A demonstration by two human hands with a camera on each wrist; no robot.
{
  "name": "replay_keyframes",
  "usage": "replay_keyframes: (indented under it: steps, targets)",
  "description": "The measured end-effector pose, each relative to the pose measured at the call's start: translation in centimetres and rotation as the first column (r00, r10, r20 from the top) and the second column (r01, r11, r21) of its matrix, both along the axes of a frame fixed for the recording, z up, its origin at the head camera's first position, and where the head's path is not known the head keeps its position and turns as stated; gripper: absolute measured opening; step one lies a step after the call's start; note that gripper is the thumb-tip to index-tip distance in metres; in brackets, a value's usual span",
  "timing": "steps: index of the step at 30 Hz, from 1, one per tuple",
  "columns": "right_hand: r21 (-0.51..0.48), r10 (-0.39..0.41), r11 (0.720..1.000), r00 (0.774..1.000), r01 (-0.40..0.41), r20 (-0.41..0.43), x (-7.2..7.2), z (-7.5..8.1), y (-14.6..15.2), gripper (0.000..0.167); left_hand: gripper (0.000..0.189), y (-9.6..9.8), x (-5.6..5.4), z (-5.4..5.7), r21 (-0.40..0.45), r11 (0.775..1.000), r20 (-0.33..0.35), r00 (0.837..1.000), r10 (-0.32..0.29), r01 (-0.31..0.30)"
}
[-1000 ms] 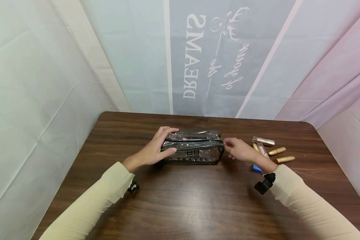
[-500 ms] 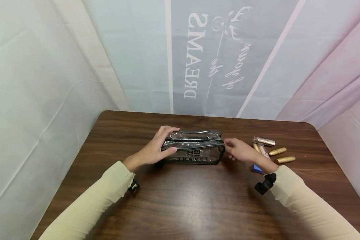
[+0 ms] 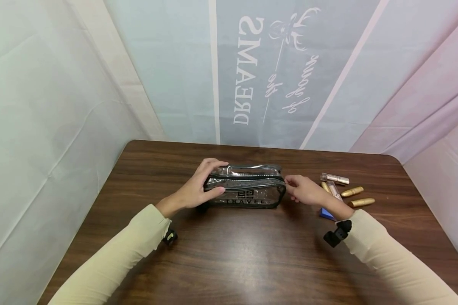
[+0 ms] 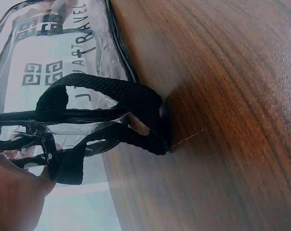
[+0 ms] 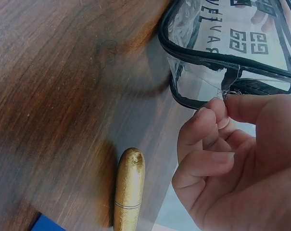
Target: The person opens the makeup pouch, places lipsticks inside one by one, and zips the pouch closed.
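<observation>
A clear travel pouch [image 3: 252, 197] with black piping and the word TRAVEL stands on the wooden table. My left hand [image 3: 198, 186] grips its left end, thumb on the near side and fingers over the far side. In the left wrist view a black strap loop [image 4: 107, 89] sticks out from that end. At the opposite end, my right hand [image 3: 305, 189] pinches the small metal zipper pull [image 5: 226, 96] between thumb and index finger. The pull is mostly covered by the fingertips. The zipper [image 3: 248, 178] runs along the top, and whether it is fully closed cannot be told.
Right of the pouch lie a clear-capped tube [image 3: 335, 179], another clear-capped tube [image 3: 334, 190], several gold bullet-shaped tubes [image 3: 361, 202] and a blue object [image 3: 327, 214] partly behind the right wrist. Fabric hangs behind the brown table [image 3: 229, 254] and at its sides.
</observation>
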State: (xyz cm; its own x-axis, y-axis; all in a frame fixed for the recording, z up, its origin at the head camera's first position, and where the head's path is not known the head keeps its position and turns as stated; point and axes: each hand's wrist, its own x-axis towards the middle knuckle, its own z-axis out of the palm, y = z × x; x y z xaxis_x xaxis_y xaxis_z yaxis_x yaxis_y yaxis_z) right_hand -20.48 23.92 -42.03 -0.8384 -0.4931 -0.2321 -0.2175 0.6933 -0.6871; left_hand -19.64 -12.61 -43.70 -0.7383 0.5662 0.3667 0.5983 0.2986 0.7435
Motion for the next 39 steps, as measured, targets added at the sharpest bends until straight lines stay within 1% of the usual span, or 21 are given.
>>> replay_keyframes:
  steps: [6, 8, 11, 14, 17, 21, 26, 32, 39]
  targets:
    - [-0.011, -0.008, 1.000, 1.000, 0.008, -0.029, 0.1, 0.1, 0.1, 0.019, 0.069, -0.1, -0.1, -0.1, -0.002, 1.000, 0.004, 1.000, 0.008, -0.008]
    - [-0.015, -0.008, 1.000, 0.999, 0.008, -0.042, 0.1, 0.1, 0.2, 0.018, 0.067, -0.1, 0.0, -0.1, 0.002, 1.000, -0.005, 1.000, 0.006, -0.006]
    - [-0.015, -0.016, 1.000, 0.998, 0.015, -0.054, 0.3, 0.1, 0.3, 0.021, 0.060, -0.2, 0.0, -0.2, 0.017, 1.000, -0.023, 1.000, 0.007, -0.007]
    - [-0.005, -0.025, 1.000, 0.998, 0.025, -0.064, 0.4, 0.3, 0.4, 0.024, 0.052, -0.2, 0.1, -0.3, 0.052, 0.999, -0.037, 0.999, 0.015, -0.013]
    - [0.000, -0.032, 0.999, 0.997, 0.032, -0.073, 0.6, 0.5, 0.5, 0.023, 0.043, -0.2, 0.2, -0.3, 0.086, 0.996, -0.038, 0.999, 0.022, -0.018]
    - [0.001, -0.037, 0.999, 0.995, 0.037, -0.093, 0.9, 0.7, 0.7, 0.022, 0.038, -0.2, 0.3, -0.2, 0.092, 0.996, -0.026, 0.999, 0.022, -0.020]
    - [0.014, -0.053, 0.998, 0.991, 0.055, -0.123, 1.2, 0.8, 0.9, 0.026, 0.040, -0.2, 0.4, -0.3, 0.080, 0.997, -0.026, 1.000, 0.017, -0.015]
    - [0.015, -0.081, 0.996, 0.988, 0.084, -0.131, 1.3, 0.9, 1.3, 0.032, 0.043, -0.2, 0.4, -0.4, 0.074, 0.997, -0.032, 0.999, 0.002, 0.001]
    - [0.018, -0.092, 0.995, 0.987, 0.095, -0.128, 1.5, 1.2, 1.6, 0.032, 0.048, -0.2, 0.5, -0.4, 0.037, 0.999, 0.012, 1.000, -0.005, 0.005]
